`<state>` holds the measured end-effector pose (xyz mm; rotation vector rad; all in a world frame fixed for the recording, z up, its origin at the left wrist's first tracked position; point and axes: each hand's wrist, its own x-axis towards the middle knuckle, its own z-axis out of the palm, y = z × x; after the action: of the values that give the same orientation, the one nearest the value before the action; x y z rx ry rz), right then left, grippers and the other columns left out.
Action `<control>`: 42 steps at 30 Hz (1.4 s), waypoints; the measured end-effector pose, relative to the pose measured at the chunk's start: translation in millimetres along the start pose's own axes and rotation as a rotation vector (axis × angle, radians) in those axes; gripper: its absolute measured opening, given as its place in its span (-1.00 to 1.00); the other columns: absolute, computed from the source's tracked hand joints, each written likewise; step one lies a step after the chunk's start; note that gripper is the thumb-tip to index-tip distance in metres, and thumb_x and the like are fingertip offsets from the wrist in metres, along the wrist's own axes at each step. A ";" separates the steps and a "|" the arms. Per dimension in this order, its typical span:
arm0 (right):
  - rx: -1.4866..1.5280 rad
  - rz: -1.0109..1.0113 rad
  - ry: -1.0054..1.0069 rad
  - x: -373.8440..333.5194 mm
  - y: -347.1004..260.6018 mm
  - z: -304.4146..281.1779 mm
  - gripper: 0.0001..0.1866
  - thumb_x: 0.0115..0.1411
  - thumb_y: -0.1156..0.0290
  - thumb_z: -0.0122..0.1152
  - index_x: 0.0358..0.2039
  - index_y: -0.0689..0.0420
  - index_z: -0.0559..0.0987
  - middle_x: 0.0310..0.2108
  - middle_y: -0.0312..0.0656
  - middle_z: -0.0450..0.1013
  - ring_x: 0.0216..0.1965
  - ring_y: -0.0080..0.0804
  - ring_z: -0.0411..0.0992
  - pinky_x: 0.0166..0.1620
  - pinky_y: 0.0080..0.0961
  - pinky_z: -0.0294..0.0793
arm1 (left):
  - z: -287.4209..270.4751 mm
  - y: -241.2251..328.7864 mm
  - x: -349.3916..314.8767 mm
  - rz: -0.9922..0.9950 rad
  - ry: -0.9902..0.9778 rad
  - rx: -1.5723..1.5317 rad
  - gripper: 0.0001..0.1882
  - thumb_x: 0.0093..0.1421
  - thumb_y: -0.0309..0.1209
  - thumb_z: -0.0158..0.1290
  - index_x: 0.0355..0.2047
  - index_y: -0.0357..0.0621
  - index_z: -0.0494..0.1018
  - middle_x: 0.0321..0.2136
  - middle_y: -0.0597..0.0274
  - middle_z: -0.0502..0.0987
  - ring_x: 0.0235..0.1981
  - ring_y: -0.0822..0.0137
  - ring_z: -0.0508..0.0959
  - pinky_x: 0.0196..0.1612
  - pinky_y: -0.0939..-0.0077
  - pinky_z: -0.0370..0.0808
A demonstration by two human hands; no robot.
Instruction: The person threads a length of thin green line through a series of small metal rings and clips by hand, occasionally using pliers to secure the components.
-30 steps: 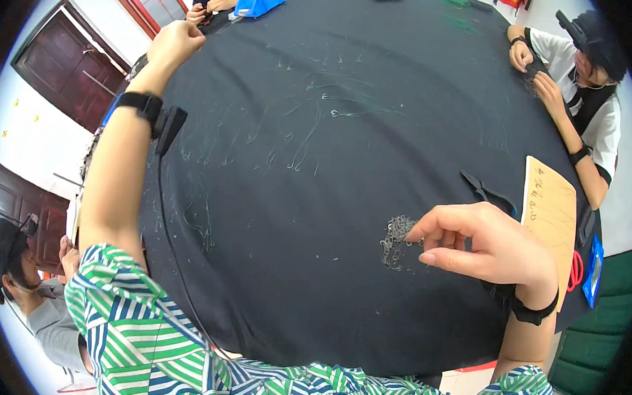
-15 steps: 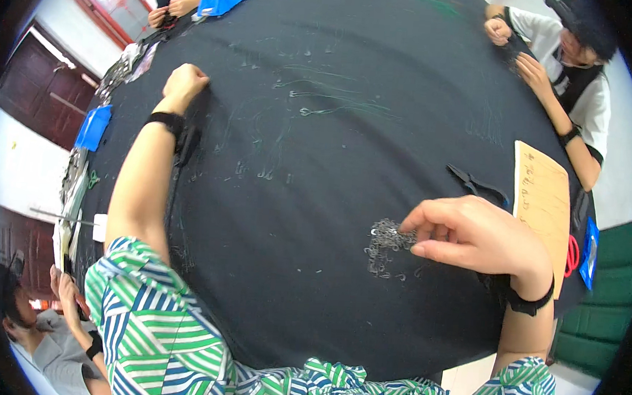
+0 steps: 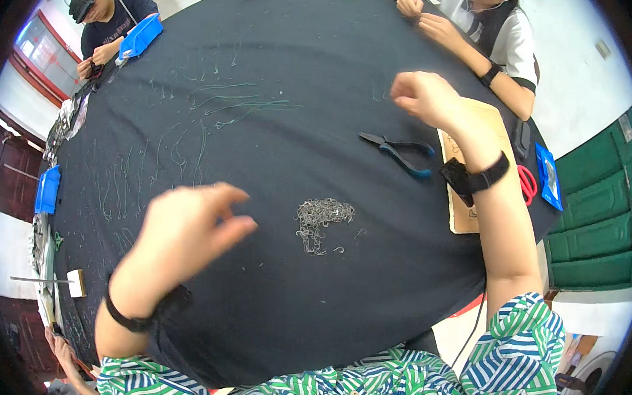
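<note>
My left hand [image 3: 191, 226] hovers over the near left of the black-covered table, smeared by motion. Its thumb and fingers are apart, with nothing visible between them. Farther off, my right hand [image 3: 427, 97] is raised beside the top of a tan cardboard sheet [image 3: 467, 210]. Its fingers are curled; whatever they might pinch is too small to make out. Between and below the hands lies a heap of small metal fishing hooks [image 3: 322, 216], with a few loose ones at its edge. Green fishing lines [image 3: 245, 106] lie in spread-out rows on the left half of the cloth.
Dark pliers with blue-tipped handles [image 3: 402, 152] lie left of the cardboard. Right of it are red-handled scissors [image 3: 526, 185] and a blue packet [image 3: 549, 175]. Blue trays [image 3: 141, 36] stand at the left rim, near a block with a rod [image 3: 76, 283]. Other people work around the table.
The view has shifted. My right hand has left the hook heap and gone up beside the cardboard. My left hand has drawn back from the far left toward me, its fingers now spread apart.
</note>
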<state>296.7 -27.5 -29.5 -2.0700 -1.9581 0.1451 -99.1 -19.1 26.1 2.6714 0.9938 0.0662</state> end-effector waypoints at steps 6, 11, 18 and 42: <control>0.027 0.004 0.039 30.2 -17.3 27.7 -0.87 0.09 0.45 0.28 -0.32 0.15 0.62 -0.39 -0.13 0.60 -0.39 -0.31 0.58 -0.24 -0.38 0.53 | 22.0 54.1 -25.9 0.281 -0.107 -0.140 -0.60 0.13 -0.14 0.23 -0.09 -0.08 0.54 -0.41 0.24 0.64 -0.39 0.20 0.65 -0.35 0.34 0.57; -0.149 -0.034 0.072 34.1 -18.1 32.5 -0.90 0.05 0.42 0.32 -0.39 0.11 0.64 -0.42 -0.12 0.59 -0.34 -0.21 0.57 -0.25 -0.30 0.53 | 25.2 70.9 -26.0 0.323 -0.212 -0.176 -0.60 0.16 -0.13 0.20 -0.08 -0.09 0.52 -0.42 0.21 0.62 -0.33 0.18 0.65 -0.33 0.33 0.58; -0.273 -0.109 0.132 39.0 -24.0 38.7 -0.96 0.03 0.47 0.27 -0.46 0.12 0.62 -0.45 -0.08 0.57 -0.32 -0.08 0.56 -0.26 -0.22 0.53 | 35.8 72.4 -21.2 0.365 -0.205 -0.182 -0.61 0.17 -0.13 0.19 -0.10 -0.10 0.53 -0.45 0.19 0.60 -0.38 0.18 0.62 -0.36 0.33 0.55; 0.979 -0.483 -0.598 -64.8 -144.2 -64.0 -0.86 0.24 0.41 0.23 -0.31 0.24 0.56 -0.45 -0.32 0.52 -0.43 -0.67 0.47 -0.40 -0.66 0.47 | -10.7 43.5 -42.9 0.149 -0.418 -1.282 -0.40 0.42 -0.09 -0.27 -0.11 -0.51 0.48 -0.35 -0.02 0.64 -0.27 0.29 0.63 -0.08 0.44 0.49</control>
<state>170.6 -95.2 63.2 -0.9438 -1.9736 1.4058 -105.8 -75.4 51.2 1.4640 0.3589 0.1170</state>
